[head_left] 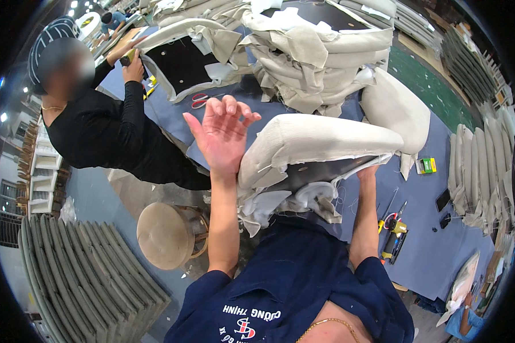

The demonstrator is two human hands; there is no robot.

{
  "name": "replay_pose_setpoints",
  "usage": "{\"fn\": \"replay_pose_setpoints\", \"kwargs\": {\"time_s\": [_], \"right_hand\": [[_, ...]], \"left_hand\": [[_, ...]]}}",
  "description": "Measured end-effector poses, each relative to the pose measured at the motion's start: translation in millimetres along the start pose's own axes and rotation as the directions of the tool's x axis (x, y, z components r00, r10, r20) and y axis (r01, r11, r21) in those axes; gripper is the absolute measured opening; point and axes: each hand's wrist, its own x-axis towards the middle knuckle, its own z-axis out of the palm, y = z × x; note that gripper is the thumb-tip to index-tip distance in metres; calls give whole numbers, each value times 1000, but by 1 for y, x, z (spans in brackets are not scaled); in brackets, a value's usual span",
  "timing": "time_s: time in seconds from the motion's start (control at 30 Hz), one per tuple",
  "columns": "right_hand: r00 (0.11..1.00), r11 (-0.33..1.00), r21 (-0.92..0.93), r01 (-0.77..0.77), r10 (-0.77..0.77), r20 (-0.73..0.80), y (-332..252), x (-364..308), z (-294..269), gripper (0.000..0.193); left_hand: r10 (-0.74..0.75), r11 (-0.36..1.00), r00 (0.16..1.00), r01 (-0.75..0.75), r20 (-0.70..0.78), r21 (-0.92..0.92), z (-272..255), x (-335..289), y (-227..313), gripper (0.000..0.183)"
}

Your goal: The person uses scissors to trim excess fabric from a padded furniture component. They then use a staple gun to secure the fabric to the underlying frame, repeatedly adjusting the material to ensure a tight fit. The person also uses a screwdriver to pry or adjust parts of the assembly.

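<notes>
A beige upholstered seat cushion [332, 140] stands tilted on its edge in front of me. Its black underside board [320, 172] faces me, with loose fabric flaps [309, 197] and white lining hanging below. My left hand [223, 137] is raised at its left end, palm showing, fingers apart and slightly curled, with nothing in it. At the cushion's right end, my right hand [368, 171] grips the lower edge, its fingers mostly hidden by the fabric. Behind it lies another beige cushion [396, 108].
On the blue-grey table [435, 246] lie a staple gun [393, 240], a screwdriver [390, 201], a small green-yellow box [426, 166], a phone [443, 199] and red-handled scissors [199, 101]. Cushions are piled [317, 63] at the back. A co-worker [109, 120] works at far left; a round stool [165, 235] stands nearer.
</notes>
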Motion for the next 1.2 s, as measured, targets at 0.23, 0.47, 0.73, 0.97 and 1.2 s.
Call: {"fn": "replay_pose_setpoints", "kwargs": {"time_s": [0.23,0.47,0.73,0.97,1.2], "right_hand": [[1000,1000,-16,-14,13,-8,2,7,-11,67],[974,993,54,102,-111,198,-3,28,-48,70],[999,999,-41,-1,-2,-51,0,3,-11,74],[999,996,-84,-1,-3,-46,5,9,-8,72],[999,993,-120,16,-21,-35,4,15,-24,70]], "left_hand": [[-108,965,966,158,234,-207,5,14,-11,70],[-117,930,898,248,424,-269,11,24,-20,81],[-85,933,816,267,571,-243,13,24,-18,89],[-30,936,778,241,627,-255,18,22,-22,100],[-22,907,681,321,732,-272,29,14,-26,76]]}}
